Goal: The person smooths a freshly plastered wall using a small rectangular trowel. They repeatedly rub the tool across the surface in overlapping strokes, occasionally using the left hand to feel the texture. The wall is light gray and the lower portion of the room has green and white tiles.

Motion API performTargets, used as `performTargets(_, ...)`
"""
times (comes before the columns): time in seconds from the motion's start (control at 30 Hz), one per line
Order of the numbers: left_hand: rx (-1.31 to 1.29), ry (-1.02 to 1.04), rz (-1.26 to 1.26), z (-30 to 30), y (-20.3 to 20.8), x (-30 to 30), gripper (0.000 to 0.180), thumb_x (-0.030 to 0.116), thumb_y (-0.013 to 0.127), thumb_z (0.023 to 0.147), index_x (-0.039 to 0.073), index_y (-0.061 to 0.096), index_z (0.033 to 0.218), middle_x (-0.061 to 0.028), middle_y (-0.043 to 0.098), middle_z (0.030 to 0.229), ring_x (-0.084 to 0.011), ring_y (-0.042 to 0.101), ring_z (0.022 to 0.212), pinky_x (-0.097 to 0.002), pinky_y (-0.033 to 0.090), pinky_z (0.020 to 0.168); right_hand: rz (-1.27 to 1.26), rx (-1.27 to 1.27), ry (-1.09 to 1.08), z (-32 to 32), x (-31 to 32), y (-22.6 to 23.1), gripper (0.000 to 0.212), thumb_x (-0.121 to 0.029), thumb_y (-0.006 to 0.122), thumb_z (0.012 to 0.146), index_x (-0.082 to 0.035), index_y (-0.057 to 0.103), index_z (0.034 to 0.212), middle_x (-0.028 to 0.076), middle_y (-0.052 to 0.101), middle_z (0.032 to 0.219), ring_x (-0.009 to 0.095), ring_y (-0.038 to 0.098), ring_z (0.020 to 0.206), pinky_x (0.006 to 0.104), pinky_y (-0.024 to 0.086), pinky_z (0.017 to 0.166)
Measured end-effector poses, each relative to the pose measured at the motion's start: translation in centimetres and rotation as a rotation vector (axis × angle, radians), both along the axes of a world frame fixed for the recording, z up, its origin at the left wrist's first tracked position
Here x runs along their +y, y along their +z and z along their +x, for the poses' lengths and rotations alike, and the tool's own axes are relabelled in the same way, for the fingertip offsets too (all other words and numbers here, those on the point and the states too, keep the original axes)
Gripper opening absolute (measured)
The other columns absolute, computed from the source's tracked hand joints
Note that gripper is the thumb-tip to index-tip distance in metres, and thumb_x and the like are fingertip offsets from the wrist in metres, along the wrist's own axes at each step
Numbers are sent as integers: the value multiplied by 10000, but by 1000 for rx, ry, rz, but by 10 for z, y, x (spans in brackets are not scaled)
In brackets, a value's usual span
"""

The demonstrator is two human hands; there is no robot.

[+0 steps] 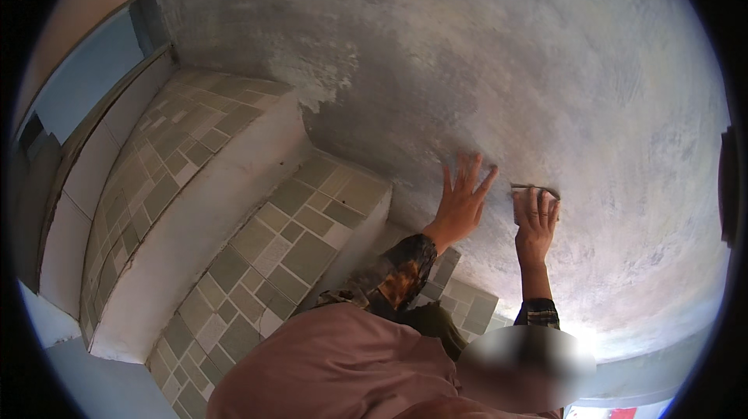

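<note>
My left hand [460, 205] rests against a grey, patchily smeared wall [436, 68], its fingers spread and nothing in it. To its right, my right hand [534, 224] presses a small folded piece of sandpaper [517, 202] against the same wall. The sheet has a pinkish back and a dark upper edge, and my fingers lie over most of it. Wall colour runs from dark grey around my left hand to paler, whitish grey beyond my right.
Tiled steps [284, 236] with pale risers [195, 208] climb along the wall to the left. More tiled steps [471, 302] lie below my forearms. Pink cloth [335, 364] covers much of the lower edge, and a blurred patch hides part of the lower right.
</note>
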State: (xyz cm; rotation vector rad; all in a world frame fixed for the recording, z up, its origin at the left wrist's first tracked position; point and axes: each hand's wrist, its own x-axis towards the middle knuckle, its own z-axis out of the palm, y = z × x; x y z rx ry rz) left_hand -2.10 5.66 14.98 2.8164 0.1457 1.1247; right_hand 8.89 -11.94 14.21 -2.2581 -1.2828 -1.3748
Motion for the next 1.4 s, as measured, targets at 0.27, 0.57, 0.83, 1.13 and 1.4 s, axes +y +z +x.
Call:
performTargets(0.27,100,-27,-46,-49,19,50,893,216,691,830,145,143,1532,-252,34,1560,-454,91,1433,-662,140,1093,-6,-2,52,-36,107,55,459,-34,528,884,-204,581,1307,36,447,1457,257,352,1389,543,238,1156)
performTargets(0.57,18,16,-167,-104,28,107,861,169,697,796,138,219,1511,-241,102,1552,-433,127,1431,-618,152,1112,-35,-18,116,-79,195,80,526,-24,538,854,-187,528,1354,61,416,1473,285,319,1402,554,201,1163)
performTargets(0.83,75,240,-212,-123,-2,167,863,247,682,816,148,196,1523,-239,134,1550,-440,157,1426,-668,139,1090,-68,-94,71,-92,240,86,599,32,539,811,-191,514,1366,68,414,1469,290,336,1388,548,207,1163)
performTargets(1.13,-92,271,-353,-154,-14,191,817,279,651,853,120,200,1515,-270,127,1538,-450,128,1427,-680,128,1080,-305,-9,149,-115,258,79,632,9,558,778,-194,503,1374,81,406,1459,304,318,1387,563,236,1141)
performTargets(1.4,-71,230,-369,-138,-19,195,734,287,579,931,94,180,1516,-285,70,1542,-470,68,1430,-691,67,1084,-255,-138,117,-113,296,105,595,-21,546,804,-199,508,1370,66,415,1467,302,332,1388,577,244,1133)
